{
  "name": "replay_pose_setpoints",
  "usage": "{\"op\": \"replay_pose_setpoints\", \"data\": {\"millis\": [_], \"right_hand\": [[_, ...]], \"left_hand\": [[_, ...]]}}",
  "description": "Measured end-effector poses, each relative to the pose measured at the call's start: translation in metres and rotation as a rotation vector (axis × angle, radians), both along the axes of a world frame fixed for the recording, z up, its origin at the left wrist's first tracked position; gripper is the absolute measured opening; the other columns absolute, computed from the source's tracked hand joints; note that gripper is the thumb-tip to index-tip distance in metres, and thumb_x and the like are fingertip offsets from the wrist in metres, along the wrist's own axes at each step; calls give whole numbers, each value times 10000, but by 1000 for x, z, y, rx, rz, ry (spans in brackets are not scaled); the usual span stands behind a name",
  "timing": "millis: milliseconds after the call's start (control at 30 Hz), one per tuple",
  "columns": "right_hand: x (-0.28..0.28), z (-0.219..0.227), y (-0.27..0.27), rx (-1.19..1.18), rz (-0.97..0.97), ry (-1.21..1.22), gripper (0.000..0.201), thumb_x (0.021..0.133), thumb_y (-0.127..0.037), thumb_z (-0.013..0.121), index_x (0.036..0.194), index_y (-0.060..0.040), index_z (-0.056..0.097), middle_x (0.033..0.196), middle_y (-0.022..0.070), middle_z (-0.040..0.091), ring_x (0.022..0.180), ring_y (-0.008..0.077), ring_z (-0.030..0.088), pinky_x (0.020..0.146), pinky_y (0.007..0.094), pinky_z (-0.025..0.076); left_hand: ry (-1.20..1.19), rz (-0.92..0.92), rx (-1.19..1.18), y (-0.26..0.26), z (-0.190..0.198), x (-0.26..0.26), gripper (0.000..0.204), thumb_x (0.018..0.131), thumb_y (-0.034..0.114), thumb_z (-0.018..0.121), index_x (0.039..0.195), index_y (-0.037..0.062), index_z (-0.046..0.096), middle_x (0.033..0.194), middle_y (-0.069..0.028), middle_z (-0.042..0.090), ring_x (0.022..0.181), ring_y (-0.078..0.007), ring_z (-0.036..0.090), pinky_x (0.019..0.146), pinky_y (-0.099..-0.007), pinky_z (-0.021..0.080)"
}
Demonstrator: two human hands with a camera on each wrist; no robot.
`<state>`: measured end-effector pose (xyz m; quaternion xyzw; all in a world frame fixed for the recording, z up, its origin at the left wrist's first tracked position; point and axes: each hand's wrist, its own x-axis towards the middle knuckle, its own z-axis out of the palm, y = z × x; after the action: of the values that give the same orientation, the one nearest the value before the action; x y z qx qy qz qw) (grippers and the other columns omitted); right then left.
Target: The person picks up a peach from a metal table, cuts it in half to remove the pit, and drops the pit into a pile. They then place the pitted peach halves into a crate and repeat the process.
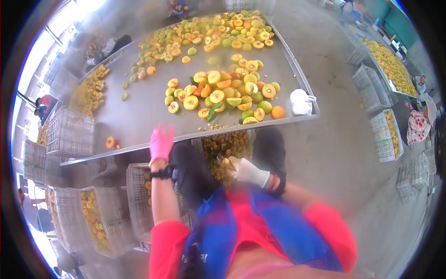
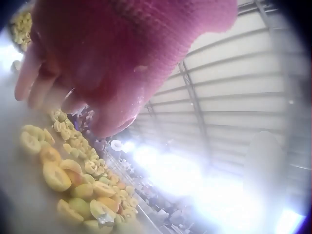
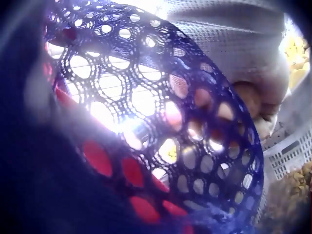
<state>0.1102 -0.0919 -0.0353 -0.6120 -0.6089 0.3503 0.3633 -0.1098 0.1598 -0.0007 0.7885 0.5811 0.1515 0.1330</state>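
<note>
Since everything's laid out around the head view, I'll treat that as the clock and read it left to right. Way over at 9 o'clock there's a grey crate [image 1: 70,132] by the table [image 1: 134,107], with a couple of loose halves [image 1: 110,142] on the metal a bit closer in. Down at 8 o'clock sits a crate of fruit [image 1: 95,221], open side up.

Next comes the left hand [image 1: 161,143] in a pink glove, 9 o'clock and close in, at the table's near edge. That grip's apart, fingers loosely out, and I can't see anything in it.

Around 12 o'clock you've got the halved fruit [image 1: 216,96], a yellow-green heap on the table with some green leaves [image 1: 214,111] at its near side. A bigger pile [image 1: 209,39] lies past it, same direction. Just below the middle, a bin [image 1: 227,151] full of brownish bits sits between the person's knees.

The right hand [image 1: 251,172], white glove, is at 5 o'clock above the bin. Fingers look bent, but honestly can't tell whether that grip is clamped on anything. A white bag [image 1: 302,102] rests on the table corner at 2 o'clock, and another crate [image 1: 388,135] of fruit stands at 3.
</note>
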Motion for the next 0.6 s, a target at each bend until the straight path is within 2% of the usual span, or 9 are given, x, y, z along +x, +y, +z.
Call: {"op": "replay_pose_setpoints", "data": {"millis": [167,233,267,367,400,467,500,567,600], "right_hand": [[2,12,-2,-63,-50,-8,177,919,-185,558,966,-14,545,786,212,580,692,410,591,559,467,462],[6,38,-6,139,100,-51,152,871,-169,584,890,-23,549,806,170,542,655,374,566,544,429,469],[9,43,-8,85,117,-73,139,813,-165,597,865,-40,568,820,123,499,669,304,554,526,390,466],[18,0,-9,295,124,-273,133,799,-157,592,882,-54,593,832,119,512,702,269,561,528,371,477],[24,-18,-7,295,123,-276,133,799,-157,592,882,-54,593,832,119,512,702,269,561,528,371,477],[30,-27,-3,615,271,-932,128,788,-148,579,882,-67,611,858,109,523,729,239,556,538,347,495],[29,-32,-7,613,271,-931,128,788,-148,579,882,-67,611,858,109,523,729,239,556,538,347,495],[22,10,-10,473,127,-795,116,806,-159,593,867,-63,618,890,118,527,698,255,572,544,345,516],[24,7,-10,465,133,-789,116,806,-159,593,867,-63,618,890,118,527,698,255,572,544,345,516]], "left_hand": [[29,-137,-277,47,-21,114,617,922,506,516,1372,84,504,1313,-226,580,1202,-402,561,996,-481,452],[181,-209,-360,65,-54,142,610,907,511,533,1341,83,522,1310,-226,584,1207,-392,566,998,-481,458],[169,-211,-356,64,-57,150,610,907,511,533,1341,83,522,1310,-226,584,1207,-392,566,998,-481,458],[239,-229,-417,52,-74,167,570,884,430,605,1325,79,521,1311,-232,582,1205,-387,570,1007,-470,461],[181,-190,-380,48,-81,170,536,863,365,644,1301,74,538,1314,-235,578,1207,-386,569,1014,-462,461],[42,-98,-293,39,-96,175,449,807,210,706,1214,54,599,1238,-231,624,1182,-370,590,994,-441,478],[43,-99,-295,44,-101,173,449,807,210,706,1214,54,599,1238,-231,624,1182,-370,590,994,-441,478],[-75,-193,-427,44,-86,169,437,782,233,726,1161,39,625,1095,-203,688,1074,-333,656,918,-402,514],[-213,-168,-467,37,-71,163,512,729,255,779,1157,25,617,972,-163,715,924,-274,696,808,-371,541]]}}
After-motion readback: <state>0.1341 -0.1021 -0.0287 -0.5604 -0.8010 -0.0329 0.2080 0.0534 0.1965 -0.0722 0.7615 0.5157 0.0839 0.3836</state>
